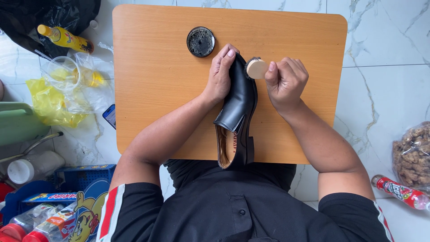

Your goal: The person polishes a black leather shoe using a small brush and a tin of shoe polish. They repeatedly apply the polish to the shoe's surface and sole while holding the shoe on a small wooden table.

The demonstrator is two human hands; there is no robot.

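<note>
Looking down from the head camera, the step in hand appears to be brushing polish onto the toe of a black leather shoe (pixel 238 117), which lies on its side along the middle of an orange wooden worktop (pixel 156 80), toe pointing away from the person and heel hanging over the near edge above the lap. The left hand (pixel 220 76) is wrapped over the toe end, fingers curled on top and thumb side against the leather, a firm steadying grip that pins the shoe to the board. The right hand (pixel 285 80) is clenched round a small round brush (pixel 255 68) with a pale wooden cap and dark bristles; the bristles are touching the shoe's toe, just beside the left fingertips. An open round tin of black polish (pixel 200 41) sits on the worktop just beyond the left hand, apart from the shoe. Off the board, on the marble floor, lie a yellow bottle (pixel 65 39), clear and yellow plastic bags (pixel 58 96), and a red-capped bottle (pixel 401 192) at the right. As a judgement, the next move calls for short strokes with even pressure while the left hand keeps the shoe from rolling, and for keeping the bristles clear of those fingers
</note>
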